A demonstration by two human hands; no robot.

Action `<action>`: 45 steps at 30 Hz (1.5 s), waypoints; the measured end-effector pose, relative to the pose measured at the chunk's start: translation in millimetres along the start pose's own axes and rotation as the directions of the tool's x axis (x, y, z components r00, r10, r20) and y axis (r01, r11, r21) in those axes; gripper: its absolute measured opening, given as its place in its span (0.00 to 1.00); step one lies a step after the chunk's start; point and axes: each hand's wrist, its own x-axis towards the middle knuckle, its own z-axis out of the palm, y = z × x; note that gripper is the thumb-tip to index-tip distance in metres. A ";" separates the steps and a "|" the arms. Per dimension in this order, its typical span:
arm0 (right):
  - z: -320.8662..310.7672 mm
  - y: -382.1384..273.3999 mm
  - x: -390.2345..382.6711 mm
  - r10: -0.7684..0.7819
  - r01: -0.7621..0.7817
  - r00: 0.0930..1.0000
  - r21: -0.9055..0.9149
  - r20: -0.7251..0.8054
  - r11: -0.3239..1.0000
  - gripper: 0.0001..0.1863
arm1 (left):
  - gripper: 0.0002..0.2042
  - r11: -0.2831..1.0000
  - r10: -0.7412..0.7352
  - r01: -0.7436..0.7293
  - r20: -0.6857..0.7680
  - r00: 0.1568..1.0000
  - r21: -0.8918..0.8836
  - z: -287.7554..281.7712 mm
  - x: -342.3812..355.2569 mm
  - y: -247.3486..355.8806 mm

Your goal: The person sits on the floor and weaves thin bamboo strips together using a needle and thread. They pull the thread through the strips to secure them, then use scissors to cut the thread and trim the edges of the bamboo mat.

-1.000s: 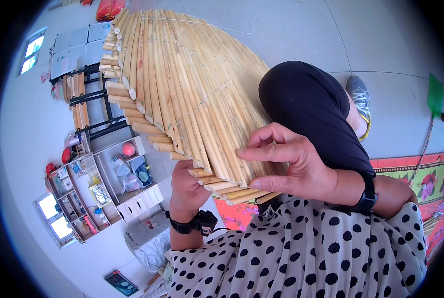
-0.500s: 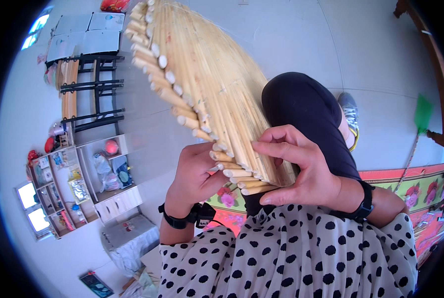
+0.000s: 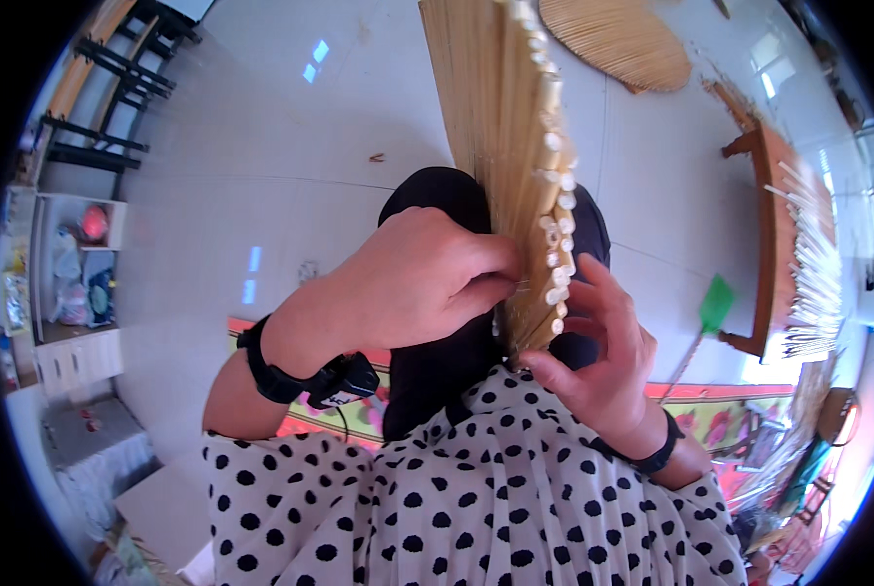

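Note:
A mat of pale stalks [image 3: 500, 127] stands on edge over my lap, its row of cut stalk ends facing up toward me. My left hand [image 3: 422, 278] is at the mat's left face, thumb and forefinger pinched together close to the stalks. What lies in that pinch is too small to make out. My right hand [image 3: 608, 356] is at the near right end of the mat. Its thumb touches the near corner and its fingers curve apart along the right side, partly hidden behind the stalk ends.
A round stalk piece [image 3: 622, 44] lies on the floor at the far right. To the right, a wooden bench [image 3: 774, 234] carries many loose white stalks [image 3: 816, 283], with a green fly swatter [image 3: 717, 305] beside it. Shelves [image 3: 80, 293] and black metal frames [image 3: 114, 98] stand at left.
The view has swung to the right. The mat has turned from showing its broad face to nearly edge-on. My left hand has come from the stalk ends to the mat's left face.

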 end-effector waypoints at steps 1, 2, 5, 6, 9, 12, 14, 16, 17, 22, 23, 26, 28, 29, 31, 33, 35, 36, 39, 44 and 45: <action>0.9 -4.2 0.1 -0.047 0.045 0.999 -0.091 -0.023 0.995 0.46 | 0.04 0.998 0.062 -0.063 -0.029 0.998 -0.011 1.6 -0.5 -3.3; 2.3 -8.6 0.8 -0.051 0.045 0.998 -0.163 -0.031 0.986 0.44 | 0.04 0.997 0.074 -0.075 -0.032 0.997 -0.022 3.6 -0.3 -7.8; 9.6 -25.3 8.7 -0.100 0.073 0.993 -0.336 -0.063 0.939 0.38 | 0.04 0.994 0.099 -0.101 -0.043 0.994 -0.045 2.2 -2.8 -12.0; 12.2 -29.9 10.7 -0.106 0.071 0.992 -0.415 -0.062 0.907 0.36 | 0.04 0.992 0.109 -0.111 -0.049 0.993 -0.052 0.3 -3.2 -11.3; 21.1 -32.3 16.1 -0.179 0.088 0.979 -0.589 -0.097 0.803 0.28 | 0.03 0.988 0.133 -0.137 -0.055 0.990 -0.075 -0.5 -1.3 -16.9; 29.6 -29.9 20.6 -0.244 0.099 0.958 -0.628 -0.149 0.772 0.25 | 0.03 0.979 0.148 -0.157 -0.075 0.986 -0.127 1.7 -1.3 -23.8; 32.9 -32.7 20.1 -0.239 0.080 0.961 -0.686 -0.139 0.723 0.24 | 0.03 0.975 0.149 -0.162 -0.089 0.985 -0.155 3.1 -3.9 -27.4; 34.3 -33.8 19.6 -0.247 0.074 0.959 -0.724 -0.136 0.685 0.23 | 0.03 0.969 0.159 -0.175 -0.100 0.982 -0.173 4.6 -5.4 -29.8; 34.5 -32.5 19.5 -0.258 0.075 0.956 -0.735 -0.138 0.674 0.22 | 0.03 0.966 0.168 -0.186 -0.110 0.980 -0.178 5.3 -5.3 -30.6; 34.8 -30.6 18.3 -0.280 0.073 0.948 -0.752 -0.152 0.656 0.22 | 0.03 0.944 0.207 -0.241 -0.162 0.965 -0.227 10.5 -6.4 -36.3; 34.2 -30.6 18.1 -0.273 0.066 0.950 -0.755 -0.153 0.653 0.22 | 0.02 0.944 0.204 -0.238 -0.162 0.965 -0.228 10.2 -7.2 -36.3; 34.1 -32.8 16.5 -0.229 0.036 0.962 -0.771 -0.145 0.636 0.23 | 0.02 0.943 0.202 -0.240 -0.178 0.963 -0.230 10.6 -10.0 -37.9; 34.6 -31.1 17.1 -0.241 0.046 0.959 -0.762 -0.147 0.646 0.23 | 0.02 0.941 0.207 -0.253 -0.208 0.956 -0.226 13.2 -11.7 -39.7; 34.9 -27.7 17.6 -0.271 0.069 0.950 -0.746 -0.153 0.662 0.22 | 0.02 0.941 0.210 -0.256 -0.212 0.954 -0.220 13.1 -11.7 -39.2; 34.5 -25.6 20.3 -0.294 0.095 0.943 -0.717 -0.158 0.691 0.21 | 0.01 0.942 0.218 -0.264 -0.219 0.951 -0.209 12.2 -11.4 -39.0; 32.3 -28.7 24.3 -0.280 0.100 0.948 -0.691 -0.153 0.716 0.19 | 0.01 0.947 0.237 -0.273 -0.209 0.949 -0.167 11.9 -9.1 -39.1; 26.1 -34.8 26.2 -0.161 0.025 0.976 -0.654 -0.149 0.756 0.16 | 0.01 0.954 0.239 -0.266 -0.183 0.954 -0.142 11.3 -5.4 -38.5; 24.0 -38.3 27.5 -0.100 -0.014 0.985 -0.635 -0.144 0.773 0.14 | 0.01 0.957 0.232 -0.255 -0.162 0.959 -0.136 9.7 -3.5 -37.9; 22.2 -51.0 35.8 -0.016 -0.104 0.986 -0.680 -0.168 0.726 0.12 | 0.02 0.962 0.218 -0.236 -0.129 0.967 -0.140 9.0 0.4 -35.9; 28.6 -54.3 38.8 -0.013 -0.140 0.980 -0.723 -0.201 0.676 0.13 | 0.02 0.950 0.231 -0.257 -0.159 0.960 -0.176 11.9 -1.7 -37.2; 28.9 -53.8 38.6 -0.020 -0.126 0.982 -0.724 -0.190 0.679 0.13 | 0.02 0.951 0.222 -0.249 -0.157 0.962 -0.184 11.5 -3.8 -37.2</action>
